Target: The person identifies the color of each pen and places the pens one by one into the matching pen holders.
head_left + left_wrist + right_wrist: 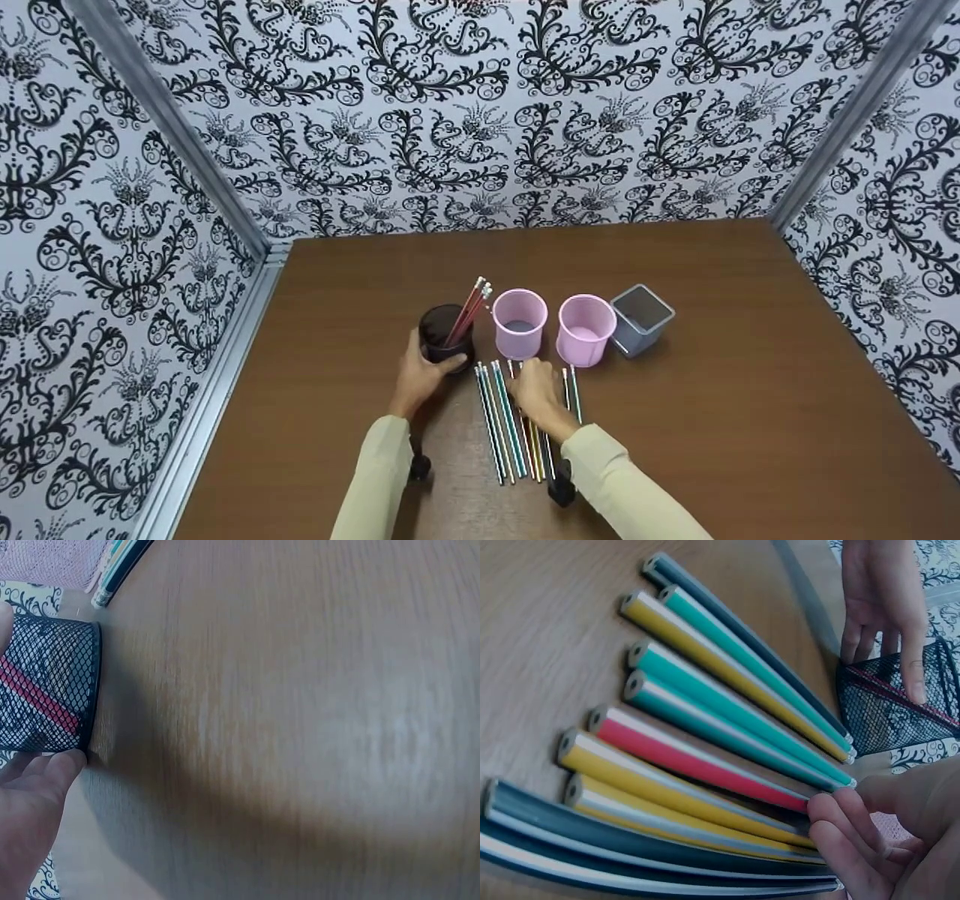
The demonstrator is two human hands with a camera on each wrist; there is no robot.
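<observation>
My left hand (420, 377) grips a black mesh pencil cup (430, 351) around its side, with the thumb across the front. A few red pencils (469, 311) lean inside it, eraser ends up. In the left wrist view the mesh cup (56, 682) shows a red pencil through its wall. My right hand (537, 390) is over a row of pencils on the table, fingers curled. The right wrist view shows its fingertips pinching a red pencil (697, 760) near the eraser end. Green, yellow and dark pencils (727, 705) lie on either side of it.
Two pink cups (520, 345) (585, 351) stand just beyond the pencils. A grey square mesh holder (637, 341) is right of them. Patterned panels (480, 150) enclose the brown table (720, 420) at the back and sides.
</observation>
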